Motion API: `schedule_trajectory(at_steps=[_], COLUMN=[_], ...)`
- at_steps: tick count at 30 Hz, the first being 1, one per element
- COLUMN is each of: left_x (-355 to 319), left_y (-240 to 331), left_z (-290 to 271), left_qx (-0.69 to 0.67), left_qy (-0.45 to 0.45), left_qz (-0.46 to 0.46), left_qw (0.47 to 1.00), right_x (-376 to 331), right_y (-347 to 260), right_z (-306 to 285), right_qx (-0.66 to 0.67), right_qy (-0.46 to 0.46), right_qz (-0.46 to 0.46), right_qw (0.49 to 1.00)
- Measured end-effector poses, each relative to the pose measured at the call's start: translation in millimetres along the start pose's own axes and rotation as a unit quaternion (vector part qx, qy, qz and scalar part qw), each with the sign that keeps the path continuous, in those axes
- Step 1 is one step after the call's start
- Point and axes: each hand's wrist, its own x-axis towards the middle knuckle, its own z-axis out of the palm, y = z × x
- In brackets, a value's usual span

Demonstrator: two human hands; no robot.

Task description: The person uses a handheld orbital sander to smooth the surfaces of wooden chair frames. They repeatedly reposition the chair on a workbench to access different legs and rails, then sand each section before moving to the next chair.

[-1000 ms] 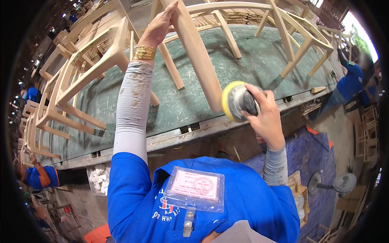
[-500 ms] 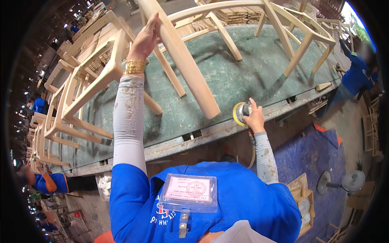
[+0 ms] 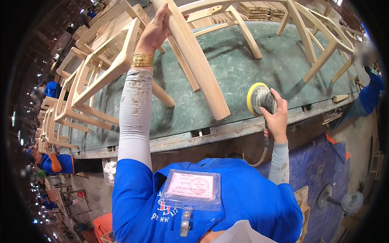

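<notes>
My left hand is wrapped round a thick, pale wooden chair leg, with its fingers partly hidden behind the wood. The leg slants toward me, its lower end close to the bench's front edge. To its right, my right hand grips a round orbital sander from behind, thumb and fingers about its dark body. The sander stands on edge in the air, its yellow-rimmed pad facing left, apart from the leg. A hose hangs from the tool toward my body.
Several bare wooden chair frames stand along the left, with another frame at the right of the green bench. A small wood block lies near the right edge. Co-workers are at both sides; a fan stands behind right.
My right hand has carried the sander right and farther out, turning its pad more to the left. My left hand keeps its hold on the chair leg; the whole view has shifted slightly.
</notes>
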Motion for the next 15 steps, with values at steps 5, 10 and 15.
schedule_trajectory(at_steps=[5, 10, 15], left_x=[8, 14, 12], left_y=[1, -2, -7], left_z=[-8, -3, -3], left_qx=[0.021, -0.008, -0.072], left_qy=[-0.019, 0.001, -0.027], left_qz=[0.017, 0.015, 0.053], left_qw=[0.999, 1.000, 0.996], right_x=[-21, -47, -44], right_y=[-113, -145, -167], right_z=[-33, -14, 4], right_qx=[0.051, -0.024, -0.056], right_qy=[-0.006, -0.054, -0.048], right_qz=[-0.142, -0.143, -0.123], right_qw=[0.989, 0.988, 0.990])
